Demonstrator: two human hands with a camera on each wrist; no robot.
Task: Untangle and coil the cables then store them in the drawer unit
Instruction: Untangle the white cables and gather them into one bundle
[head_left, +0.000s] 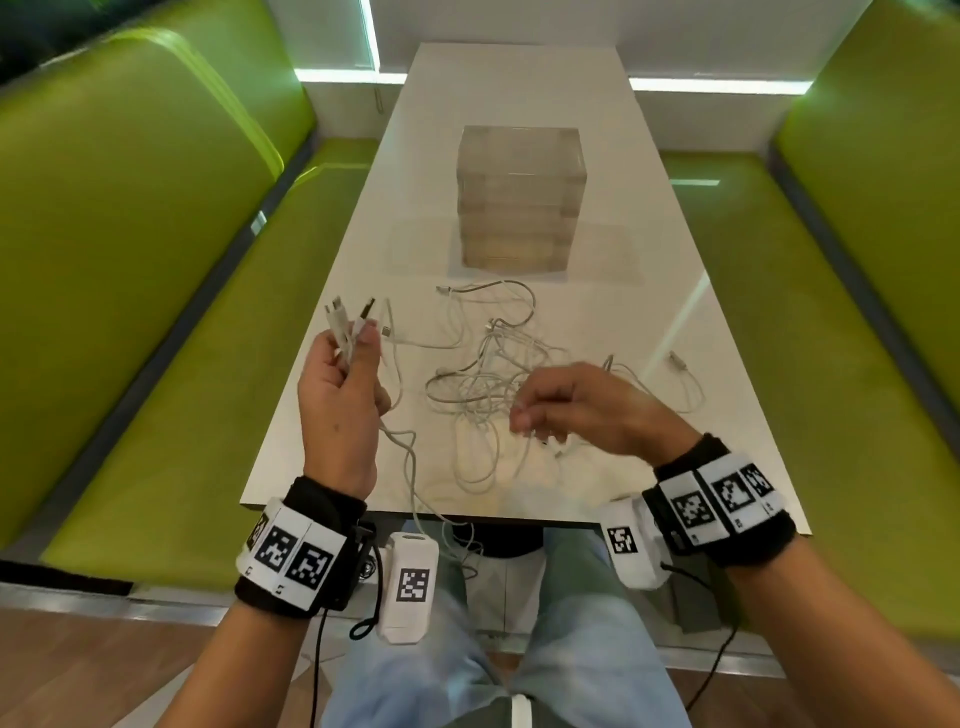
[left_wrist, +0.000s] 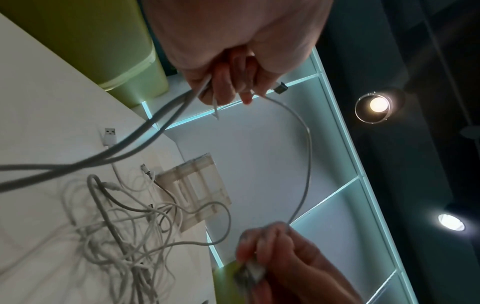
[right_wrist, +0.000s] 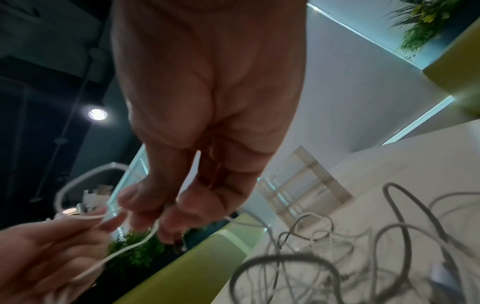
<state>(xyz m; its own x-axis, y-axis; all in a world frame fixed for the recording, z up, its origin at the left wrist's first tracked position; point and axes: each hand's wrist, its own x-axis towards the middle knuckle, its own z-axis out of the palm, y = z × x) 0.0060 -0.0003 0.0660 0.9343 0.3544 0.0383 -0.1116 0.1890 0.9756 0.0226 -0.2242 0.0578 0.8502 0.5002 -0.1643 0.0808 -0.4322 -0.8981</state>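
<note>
A tangle of white cables (head_left: 488, 389) lies on the white table (head_left: 519, 93), in front of the clear drawer unit (head_left: 519, 197). My left hand (head_left: 358, 338) is raised over the table's left edge and grips several cable ends, whose USB plugs (head_left: 340, 312) stick up above the fingers. One thin cable (left_wrist: 306, 156) arcs from that hand to my right hand (head_left: 522, 421). The right hand hovers above the near side of the tangle and pinches this cable (right_wrist: 135, 244) between thumb and fingertips (right_wrist: 168, 226). The drawers look closed.
Green padded benches (head_left: 130, 260) line both sides of the narrow table. A loose USB plug (head_left: 678, 361) lies at the right of the tangle. Some cables (head_left: 415, 499) hang over the near table edge toward my lap.
</note>
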